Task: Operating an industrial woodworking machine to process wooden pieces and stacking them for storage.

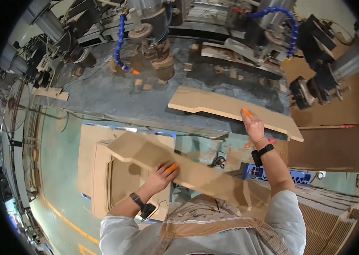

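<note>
My left hand (pixel 159 177) is closed on the edge of a long, shaped tan fibreboard panel (pixel 207 179), held in front of my apron. Its left end is wide, with a notched edge. An orange cover sits on one finger. Ahead and to the right, a second fibreboard panel (pixel 217 102) of similar outline lies at the front of the dark machine table (pixel 103 91), one end jutting past it. My right hand (pixel 254 127) grips this panel's near edge, also with an orange finger cover. The undersides of both grips are hidden.
Machine heads (pixel 162 63) hang over the table, with blue jointed hoses (pixel 120 42). Small wood blocks (pixel 147 87) are scattered on it. Stacked panels on a pallet (pixel 96 182) stand at left below the table. Cardboard (pixel 328 148) and corrugated sheets (pixel 324 225) lie to the right.
</note>
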Action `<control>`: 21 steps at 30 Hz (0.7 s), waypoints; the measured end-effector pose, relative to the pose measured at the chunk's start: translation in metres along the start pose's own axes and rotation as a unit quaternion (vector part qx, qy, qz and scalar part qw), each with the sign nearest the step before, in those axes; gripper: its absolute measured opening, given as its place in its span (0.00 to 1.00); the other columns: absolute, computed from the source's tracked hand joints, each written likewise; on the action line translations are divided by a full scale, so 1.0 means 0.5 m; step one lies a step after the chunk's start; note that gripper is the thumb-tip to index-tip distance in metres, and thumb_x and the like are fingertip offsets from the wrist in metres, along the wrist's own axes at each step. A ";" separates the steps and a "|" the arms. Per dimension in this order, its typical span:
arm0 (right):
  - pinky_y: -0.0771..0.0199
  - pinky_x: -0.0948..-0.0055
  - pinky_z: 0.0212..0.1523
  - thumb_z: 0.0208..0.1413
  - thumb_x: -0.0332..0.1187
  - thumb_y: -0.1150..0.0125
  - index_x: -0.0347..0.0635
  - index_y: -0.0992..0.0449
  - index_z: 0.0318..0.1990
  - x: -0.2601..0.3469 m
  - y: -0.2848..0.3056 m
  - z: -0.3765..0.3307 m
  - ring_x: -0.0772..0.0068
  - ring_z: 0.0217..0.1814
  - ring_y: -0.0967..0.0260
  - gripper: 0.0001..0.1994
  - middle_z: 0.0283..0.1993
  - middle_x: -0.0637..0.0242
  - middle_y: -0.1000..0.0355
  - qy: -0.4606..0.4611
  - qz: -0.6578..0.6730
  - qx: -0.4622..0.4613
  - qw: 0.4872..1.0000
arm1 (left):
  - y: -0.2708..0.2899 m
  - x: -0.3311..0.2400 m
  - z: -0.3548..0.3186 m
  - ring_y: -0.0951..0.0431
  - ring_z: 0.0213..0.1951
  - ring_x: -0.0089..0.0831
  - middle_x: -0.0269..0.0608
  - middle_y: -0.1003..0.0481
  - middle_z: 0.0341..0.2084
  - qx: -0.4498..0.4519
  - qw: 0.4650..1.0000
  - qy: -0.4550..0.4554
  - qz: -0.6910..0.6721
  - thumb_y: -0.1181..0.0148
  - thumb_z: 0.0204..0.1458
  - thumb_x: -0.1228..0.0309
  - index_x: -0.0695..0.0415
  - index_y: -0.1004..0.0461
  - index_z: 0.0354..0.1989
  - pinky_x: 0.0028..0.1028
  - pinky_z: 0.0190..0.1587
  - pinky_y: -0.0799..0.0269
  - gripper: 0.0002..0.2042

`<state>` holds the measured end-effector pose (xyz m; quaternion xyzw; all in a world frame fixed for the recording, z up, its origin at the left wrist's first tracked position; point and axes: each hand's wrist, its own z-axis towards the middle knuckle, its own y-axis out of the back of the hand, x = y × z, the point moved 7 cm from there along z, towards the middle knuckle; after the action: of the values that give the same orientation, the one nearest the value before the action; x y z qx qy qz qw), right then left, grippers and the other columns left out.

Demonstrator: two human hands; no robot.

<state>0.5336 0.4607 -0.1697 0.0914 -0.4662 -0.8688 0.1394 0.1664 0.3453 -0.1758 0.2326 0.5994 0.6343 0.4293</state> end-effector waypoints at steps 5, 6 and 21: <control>0.37 0.59 0.61 0.39 0.45 0.31 0.54 0.30 0.55 -0.088 -0.194 0.009 0.50 0.65 0.45 0.31 0.62 0.53 0.39 -0.063 0.096 0.133 0.984 | -0.036 0.076 -0.216 0.25 0.42 0.32 0.32 0.25 0.44 0.066 0.986 0.151 -0.008 0.43 0.45 0.70 0.52 0.26 0.40 0.33 0.44 0.32 0.12; 0.37 0.59 0.61 0.39 0.45 0.31 0.54 0.30 0.55 -0.100 -0.223 0.018 0.50 0.65 0.45 0.31 0.62 0.53 0.39 -0.060 0.107 0.138 0.983 | -0.041 0.079 -0.263 0.25 0.42 0.32 0.32 0.25 0.44 0.074 0.984 0.160 -0.008 0.43 0.45 0.70 0.52 0.26 0.40 0.33 0.44 0.32 0.12; 0.48 0.63 0.66 0.56 0.32 0.43 0.44 0.40 0.63 0.097 -0.263 0.073 0.49 0.68 0.49 0.27 0.67 0.52 0.46 -0.073 0.027 0.177 0.981 | 0.010 0.155 -1.040 0.25 0.44 0.39 0.42 0.24 0.41 -0.042 0.694 0.688 0.210 0.44 0.50 0.73 0.54 0.29 0.49 0.44 0.60 0.39 0.16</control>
<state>0.4564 0.5425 -0.2610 0.0385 -0.6235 -0.7731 0.1096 -0.2968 0.1181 -0.2782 -0.1672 0.6354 0.7155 -0.2375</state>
